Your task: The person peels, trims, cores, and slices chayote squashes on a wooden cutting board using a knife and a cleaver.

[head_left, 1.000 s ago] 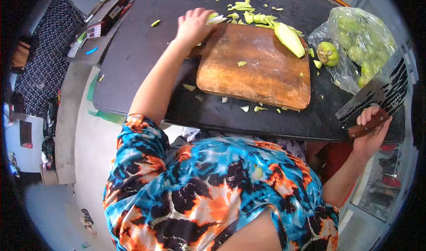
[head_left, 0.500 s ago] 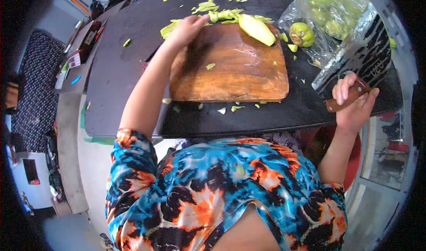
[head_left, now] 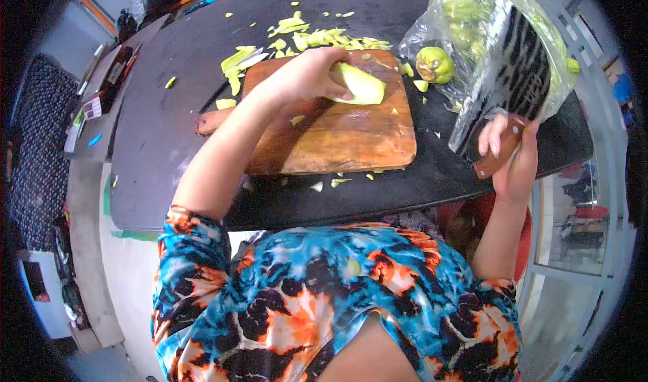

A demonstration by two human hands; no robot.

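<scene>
My left hand (head_left: 312, 77) is closed round one end of a peeled, pale green chayote (head_left: 364, 85), over the far half of a wooden cutting board (head_left: 337, 145). The chayote's other end points right. To the right of the board, my right hand (head_left: 514, 156) grips the brown wooden handle of a cleaver (head_left: 509, 71). Its broad blade is raised and tilted, in front of a clear plastic bag. Green peelings (head_left: 331, 39) lie along the board's far edge, with another pile (head_left: 239, 61) at its far left corner.
The plastic bag (head_left: 422, 34) of green chayotes stands at the back right of the dark table (head_left: 169, 139). An unpeeled chayote (head_left: 435, 65) sits at its mouth. Small scraps are scattered round the board, whose handle (head_left: 214, 121) points left. A side bench (head_left: 101, 132) stands at the left.
My left hand has left the peelings and taken hold of the chayote, which is now nearer the board's middle. The cleaver is still in my right hand. The view has shifted slightly.
</scene>
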